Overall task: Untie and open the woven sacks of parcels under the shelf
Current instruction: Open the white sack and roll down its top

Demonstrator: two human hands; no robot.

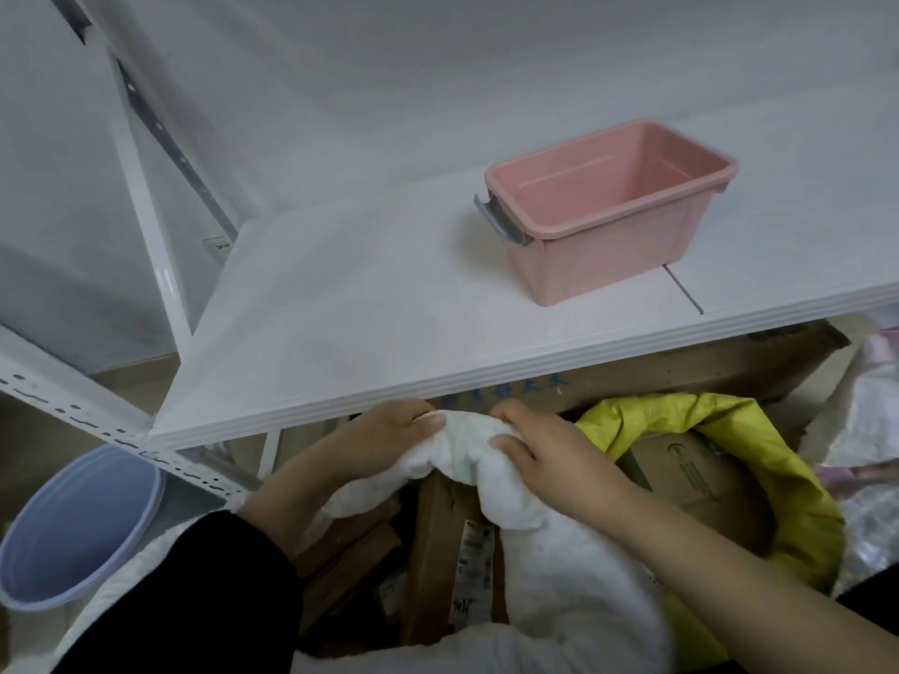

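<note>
White woven sack (559, 566) sits just under the shelf (389, 333) edge, its bunched rim gripped by the left hand (389, 428) and right hand (549, 454), fingers curled tight; cardboard parcels (433, 552) show below the grip.

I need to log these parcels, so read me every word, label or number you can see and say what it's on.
Nothing reads clearly.
Blue characters on the cardboard box under the shelf: blurred.
Shipping label on the parcel in the white sack: too small.
Dark print on the box in the yellow sack: blurred.
</note>
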